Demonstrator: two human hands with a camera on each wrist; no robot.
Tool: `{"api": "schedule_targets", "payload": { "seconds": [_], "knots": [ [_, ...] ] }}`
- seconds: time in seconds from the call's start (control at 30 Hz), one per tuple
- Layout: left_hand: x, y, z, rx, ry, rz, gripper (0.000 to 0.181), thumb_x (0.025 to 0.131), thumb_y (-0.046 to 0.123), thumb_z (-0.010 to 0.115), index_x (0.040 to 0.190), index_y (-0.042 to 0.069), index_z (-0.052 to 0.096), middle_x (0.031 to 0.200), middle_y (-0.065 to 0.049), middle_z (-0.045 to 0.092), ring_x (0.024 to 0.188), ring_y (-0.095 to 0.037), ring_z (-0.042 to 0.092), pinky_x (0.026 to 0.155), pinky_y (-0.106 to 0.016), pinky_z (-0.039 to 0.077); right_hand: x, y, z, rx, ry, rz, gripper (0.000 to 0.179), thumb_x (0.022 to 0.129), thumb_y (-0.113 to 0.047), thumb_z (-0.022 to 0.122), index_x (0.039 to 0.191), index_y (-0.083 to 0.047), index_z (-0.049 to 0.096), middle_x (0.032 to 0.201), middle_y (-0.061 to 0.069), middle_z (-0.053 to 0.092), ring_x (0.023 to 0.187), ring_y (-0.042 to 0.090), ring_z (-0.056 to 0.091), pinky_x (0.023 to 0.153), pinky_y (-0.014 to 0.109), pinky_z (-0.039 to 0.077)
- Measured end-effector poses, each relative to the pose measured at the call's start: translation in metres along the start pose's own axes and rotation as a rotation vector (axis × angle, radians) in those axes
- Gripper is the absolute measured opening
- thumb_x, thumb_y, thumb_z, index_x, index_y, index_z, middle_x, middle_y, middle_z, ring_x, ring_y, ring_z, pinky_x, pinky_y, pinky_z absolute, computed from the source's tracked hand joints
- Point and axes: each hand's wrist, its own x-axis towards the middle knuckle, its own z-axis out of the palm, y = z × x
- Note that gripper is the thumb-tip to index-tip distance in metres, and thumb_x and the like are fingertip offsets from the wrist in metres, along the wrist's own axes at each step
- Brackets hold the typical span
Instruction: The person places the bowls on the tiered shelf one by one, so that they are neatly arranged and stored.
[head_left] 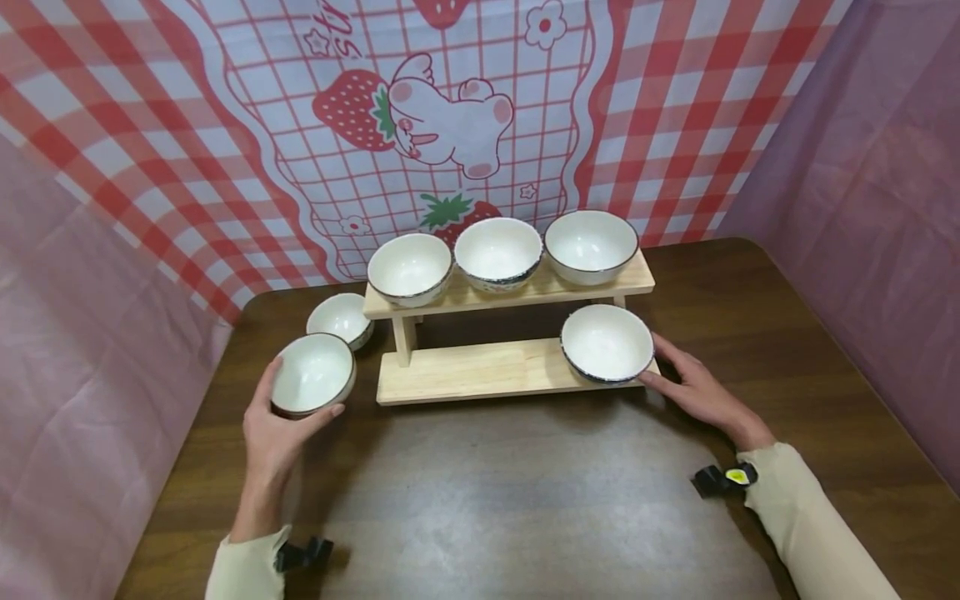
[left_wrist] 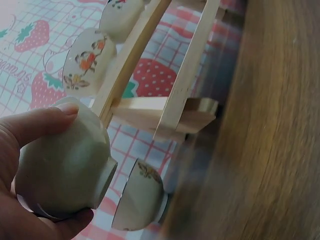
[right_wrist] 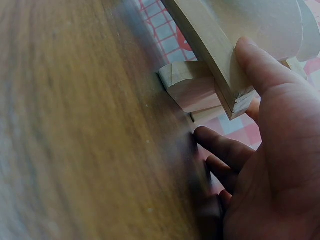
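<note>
My left hand (head_left: pixel 276 429) grips a pale bowl with a thin dark rim (head_left: pixel 313 375), held at the left of the wooden stand; the left wrist view shows the bowl's plain side (left_wrist: pixel 70 160). Just behind it, a smaller patterned bowl (head_left: pixel 341 319) stands on the table. At the stand's right end, my right hand (head_left: pixel 697 392) has thumb and forefinger against a blue-rimmed white bowl (head_left: pixel 607 342) on the lower shelf (head_left: pixel 472 371). In the right wrist view the thumb lies on that bowl (right_wrist: pixel 270 25), with the other fingers loosely bent below the shelf end.
Three bowls stand in a row on the upper shelf (head_left: pixel 517 292): a left one (head_left: pixel 410 267), a middle one (head_left: pixel 498 250) and a right one (head_left: pixel 591 244). Behind the brown table (head_left: pixel 480 500) hangs a checked strawberry cloth (head_left: pixel 660 108); pink cloths (head_left: pixel 855 192) flank it.
</note>
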Motion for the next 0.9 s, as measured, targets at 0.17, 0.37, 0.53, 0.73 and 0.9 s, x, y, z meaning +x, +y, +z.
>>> {"api": "schedule_targets", "payload": {
  "seconds": [0.17, 0.37, 0.53, 0.73, 0.9],
  "knots": [
    [-0.005, 0.003, 0.006, -0.007, -0.026, 0.012, 0.104, 0.06, 0.008, 0.094, 0.151, 0.015, 0.044, 0.151, -0.021, 0.049, 0.134, -0.031, 0.048, 0.102, -0.022, 0.035, 0.001, -0.002, 0.0, 0.014, -0.011, 0.018, 0.071, 0.099, -0.025, 0.063, 0.16, -0.019, 0.027, 0.161, 0.018, 0.034, 0.146, 0.037, 0.031, 0.118, 0.056, 0.03],
    [-0.011, 0.009, 0.013, -0.008, -0.05, 0.026, 0.104, 0.059, 0.008, 0.095, 0.15, 0.016, 0.046, 0.15, -0.02, 0.05, 0.132, -0.03, 0.049, 0.103, -0.024, 0.034, 0.002, -0.003, 0.0, 0.006, -0.012, 0.022, 0.071, 0.099, -0.025, 0.063, 0.16, -0.018, 0.027, 0.161, 0.019, 0.035, 0.145, 0.041, 0.032, 0.114, 0.065, 0.03],
    [-0.016, 0.015, 0.02, -0.015, -0.09, 0.042, 0.105, 0.059, 0.008, 0.095, 0.151, 0.014, 0.045, 0.151, -0.017, 0.049, 0.133, -0.028, 0.049, 0.108, -0.031, 0.034, 0.001, -0.003, 0.0, -0.006, -0.006, 0.019, 0.071, 0.099, -0.027, 0.063, 0.16, -0.021, 0.026, 0.161, 0.016, 0.035, 0.147, 0.029, 0.033, 0.117, 0.041, 0.032],
    [-0.021, 0.02, 0.026, -0.028, -0.126, 0.068, 0.105, 0.059, 0.008, 0.095, 0.151, 0.013, 0.044, 0.151, -0.015, 0.05, 0.133, -0.027, 0.049, 0.102, -0.016, 0.032, 0.0, -0.001, 0.001, -0.002, 0.004, -0.01, 0.07, 0.099, -0.025, 0.063, 0.159, -0.022, 0.028, 0.16, 0.016, 0.037, 0.144, 0.003, 0.032, 0.104, 0.005, 0.025],
    [-0.024, 0.024, 0.033, -0.016, -0.148, 0.096, 0.105, 0.057, 0.009, 0.096, 0.15, 0.013, 0.046, 0.15, -0.015, 0.052, 0.132, -0.028, 0.05, 0.105, -0.022, 0.034, -0.001, -0.001, 0.001, -0.008, 0.009, -0.001, 0.07, 0.099, -0.026, 0.063, 0.159, -0.022, 0.027, 0.16, 0.016, 0.038, 0.143, 0.003, 0.033, 0.104, 0.005, 0.026]
  ]
}}
